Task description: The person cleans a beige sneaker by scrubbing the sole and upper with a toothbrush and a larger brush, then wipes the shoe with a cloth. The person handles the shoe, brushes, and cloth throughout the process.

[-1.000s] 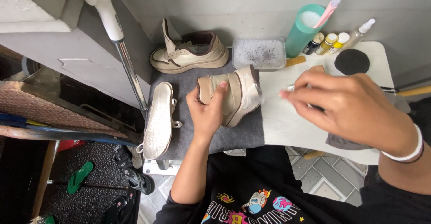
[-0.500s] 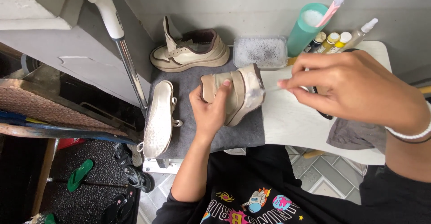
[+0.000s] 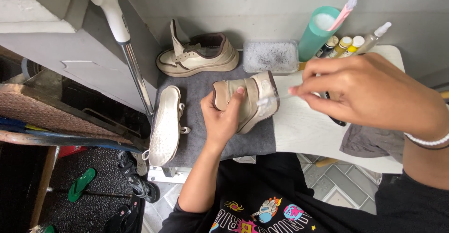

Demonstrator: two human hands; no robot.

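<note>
My left hand (image 3: pixel 223 116) grips a beige shoe (image 3: pixel 248 100) tipped on its side over a grey cloth mat (image 3: pixel 201 139), thumb pressed on the upper. My right hand (image 3: pixel 369 90) pinches a thin brush (image 3: pixel 271 100), whose soapy head touches the shoe's white sole edge. Foam shows on that edge. A second beige shoe (image 3: pixel 199 55) stands upright at the back of the mat. A white insole or sole piece (image 3: pixel 166 125) lies upside down at the mat's left edge.
A clear tray of soapy water (image 3: pixel 271 55) sits behind the shoe. A teal cup (image 3: pixel 318 32) holding a pink brush, several small bottles (image 3: pixel 348 43) and a grey rag (image 3: pixel 372 142) are on the white table (image 3: pixel 304 130). A metal pole (image 3: pixel 133 69) stands left. Sandals lie on the floor (image 3: pixel 82 184).
My right hand has moved left with the brush, from over the table to the shoe's sole edge. My left hand has kept the shoe in place.
</note>
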